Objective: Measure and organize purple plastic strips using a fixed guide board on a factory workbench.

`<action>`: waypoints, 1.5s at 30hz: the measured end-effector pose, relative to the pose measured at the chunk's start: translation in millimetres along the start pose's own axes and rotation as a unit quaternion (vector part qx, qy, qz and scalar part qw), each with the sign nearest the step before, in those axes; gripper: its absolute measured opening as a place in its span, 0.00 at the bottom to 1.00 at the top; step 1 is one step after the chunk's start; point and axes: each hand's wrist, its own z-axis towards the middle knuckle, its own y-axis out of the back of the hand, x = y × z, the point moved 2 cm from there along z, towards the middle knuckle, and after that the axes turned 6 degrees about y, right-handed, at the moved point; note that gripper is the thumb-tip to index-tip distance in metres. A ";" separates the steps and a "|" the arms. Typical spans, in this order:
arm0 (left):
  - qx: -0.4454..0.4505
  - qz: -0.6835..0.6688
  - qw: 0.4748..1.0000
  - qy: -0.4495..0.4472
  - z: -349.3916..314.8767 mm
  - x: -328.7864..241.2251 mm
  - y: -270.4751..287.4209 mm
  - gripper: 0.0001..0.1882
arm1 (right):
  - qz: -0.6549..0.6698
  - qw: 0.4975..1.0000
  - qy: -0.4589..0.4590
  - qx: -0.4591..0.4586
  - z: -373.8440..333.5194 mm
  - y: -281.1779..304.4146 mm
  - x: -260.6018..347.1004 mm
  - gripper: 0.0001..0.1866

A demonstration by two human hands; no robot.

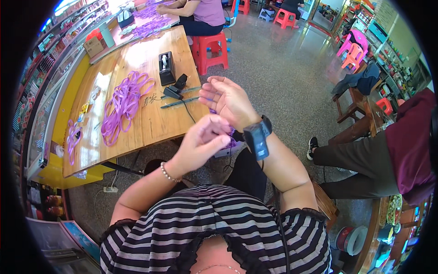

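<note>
My right hand is raised off the table's near right edge, fingers loosely curved and apart, palm turned inward. A black strap with a small box-shaped device sits on that wrist. My left hand is just below and to the left, thumb apart from the bent fingers. Its fingertips point toward the right wrist; whether they touch it I cannot tell. A beaded bracelet circles the left wrist. Something purple shows behind the hands, partly hidden. Nearest on the table lie a black strapped device with a cable and two dark teal strips.
On the wooden table lie a heap of purple ribbon, a smaller bundle and a black tape dispenser. A person in pink sits beyond, above a red stool. Another person in maroon stands at right, near a wooden stool.
</note>
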 end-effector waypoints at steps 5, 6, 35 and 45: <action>-0.010 -0.305 0.937 0.169 0.6 29.9 -12.4 0.15 | -0.199 0.960 0.194 0.025 -3.5 -12.9 7.3 0.07; -0.011 -0.321 0.930 0.179 2.8 34.4 -12.1 0.14 | -0.200 0.960 0.193 0.026 -6.0 -16.0 6.8 0.07; 0.382 -0.193 0.900 0.084 17.9 -10.5 5.6 0.17 | -0.328 0.659 0.420 0.531 -141.6 -122.8 -20.9 0.08; 0.342 -0.166 0.917 0.118 13.7 -17.8 3.6 0.15 | -0.334 0.653 0.431 0.526 -142.3 -123.8 -21.1 0.09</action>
